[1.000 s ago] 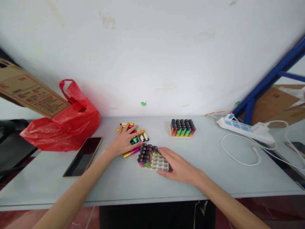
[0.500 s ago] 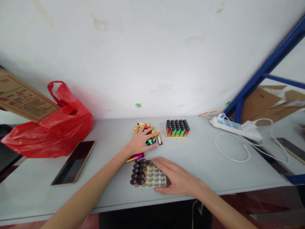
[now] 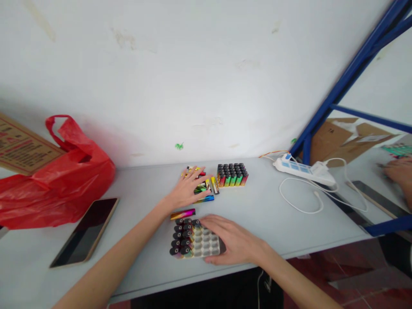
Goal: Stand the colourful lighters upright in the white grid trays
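Observation:
My left hand (image 3: 186,191) lies with fingers spread over a loose pile of shiny, colourful lighter-like sticks (image 3: 215,185); it is open and touches the pile. Nearer to me, my right hand (image 3: 234,240) grips the right end of a white moulded tray (image 3: 206,244), thumb at the front and fingers at the back. Several black-capped sticks (image 3: 183,234) stand upright in the tray's left columns, while bare pockets show on its right. A single pink and gold stick (image 3: 183,214) lies just behind the tray. Whatever is under my left palm is hidden.
A packed block of black-topped sticks (image 3: 232,175) stands behind, near the wall. On the left are a phone (image 3: 85,231), a red plastic bag (image 3: 74,171) and a carton (image 3: 25,148). A power strip (image 3: 302,170) with white cables lies right, beside a blue frame (image 3: 334,94). Another person's hand (image 3: 399,171) shows far right.
The view has shifted a little, so most things sit further left. Under my left hand the pile has spread slightly, with a blue stick now showing below my fingers. My right hand keeps its grip.

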Tool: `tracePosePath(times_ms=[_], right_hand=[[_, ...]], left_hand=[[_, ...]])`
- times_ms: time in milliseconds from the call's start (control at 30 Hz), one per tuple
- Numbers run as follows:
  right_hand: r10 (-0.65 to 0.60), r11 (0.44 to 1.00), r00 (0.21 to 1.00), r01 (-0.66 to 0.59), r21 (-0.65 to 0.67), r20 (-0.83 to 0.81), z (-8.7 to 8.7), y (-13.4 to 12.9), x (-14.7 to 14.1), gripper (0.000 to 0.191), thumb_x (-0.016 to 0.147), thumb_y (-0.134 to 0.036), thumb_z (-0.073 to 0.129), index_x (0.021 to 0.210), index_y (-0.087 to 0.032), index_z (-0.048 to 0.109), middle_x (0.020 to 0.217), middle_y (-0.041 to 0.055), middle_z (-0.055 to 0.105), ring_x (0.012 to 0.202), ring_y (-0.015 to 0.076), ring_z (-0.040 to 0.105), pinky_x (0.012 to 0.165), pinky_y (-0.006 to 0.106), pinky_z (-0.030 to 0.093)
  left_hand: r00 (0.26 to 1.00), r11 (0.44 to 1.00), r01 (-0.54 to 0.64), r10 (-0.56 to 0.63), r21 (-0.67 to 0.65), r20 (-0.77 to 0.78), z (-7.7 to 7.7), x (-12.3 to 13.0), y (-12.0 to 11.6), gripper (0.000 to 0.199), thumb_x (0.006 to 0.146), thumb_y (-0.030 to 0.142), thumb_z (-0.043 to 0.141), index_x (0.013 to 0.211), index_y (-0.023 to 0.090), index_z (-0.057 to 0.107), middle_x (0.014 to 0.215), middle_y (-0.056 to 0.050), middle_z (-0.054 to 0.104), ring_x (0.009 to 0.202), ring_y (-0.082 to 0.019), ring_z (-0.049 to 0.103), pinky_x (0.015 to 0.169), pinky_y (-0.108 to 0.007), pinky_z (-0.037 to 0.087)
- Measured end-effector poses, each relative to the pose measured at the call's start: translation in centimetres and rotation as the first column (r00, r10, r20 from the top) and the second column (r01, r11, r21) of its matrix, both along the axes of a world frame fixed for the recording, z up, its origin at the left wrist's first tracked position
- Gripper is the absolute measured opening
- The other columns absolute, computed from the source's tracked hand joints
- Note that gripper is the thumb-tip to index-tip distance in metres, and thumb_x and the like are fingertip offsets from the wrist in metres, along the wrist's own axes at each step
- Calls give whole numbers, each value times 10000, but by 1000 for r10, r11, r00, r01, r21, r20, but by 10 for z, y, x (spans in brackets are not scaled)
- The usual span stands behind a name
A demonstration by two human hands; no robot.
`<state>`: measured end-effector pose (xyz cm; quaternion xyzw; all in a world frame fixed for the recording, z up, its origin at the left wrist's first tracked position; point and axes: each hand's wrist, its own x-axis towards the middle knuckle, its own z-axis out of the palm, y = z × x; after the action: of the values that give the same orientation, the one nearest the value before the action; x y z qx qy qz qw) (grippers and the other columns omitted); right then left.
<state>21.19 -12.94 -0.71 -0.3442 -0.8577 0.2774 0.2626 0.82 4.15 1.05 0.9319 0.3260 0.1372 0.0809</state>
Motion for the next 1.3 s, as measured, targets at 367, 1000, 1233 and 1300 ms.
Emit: tracePosePath(times_ms=[367, 1000, 1233, 1300], right_hand=[[0, 1000, 1000, 0, 10, 7, 0, 1, 1, 892, 830, -505, 777, 1565, -131, 439, 1537, 185, 544, 1442, 296, 495, 1246, 440, 372], [-64, 994, 994, 56, 94, 86, 2, 7, -16, 921, 820, -582, 776, 1559, -144, 442, 1411, 160, 624, 1326, 317, 509, 1162, 464, 434], [-94, 980, 979, 59, 189, 183, 6, 28, -53, 875, 878, -575, 731, 1547, -114, 407, 1449, 182, 591, 1307, 327, 524, 1172, 494, 397], [-112, 974, 970, 64, 215, 216, 9, 37, -67, 837, 905, -549, 710, 1544, -109, 397, 1432, 187, 600, 1297, 331, 536, 1171, 511, 393]], left_hand=[[990, 999, 42, -37, 33, -137, -9, -99, -46, 716, 973, 655, 549, 1618, 448, 318, 1766, 11, 102, 1611, -400, 112, 1283, -659, 91], [997, 997, 59, -56, -51, 54, -9, -57, -8, 822, 896, 684, 660, 1607, 376, 388, 1739, -44, 247, 1608, -361, 177, 1303, -565, 183], [920, 956, -155, 232, -251, 317, 5, -114, -15, 589, 1052, 610, 380, 1525, 289, 523, 1669, -53, 412, 1560, -294, 338, 1300, -516, 216], [824, 915, -191, 346, -355, 449, 4, -130, -17, 586, 1036, 626, 398, 1422, 248, 625, 1554, -80, 567, 1489, -310, 452, 1290, -518, 248]])
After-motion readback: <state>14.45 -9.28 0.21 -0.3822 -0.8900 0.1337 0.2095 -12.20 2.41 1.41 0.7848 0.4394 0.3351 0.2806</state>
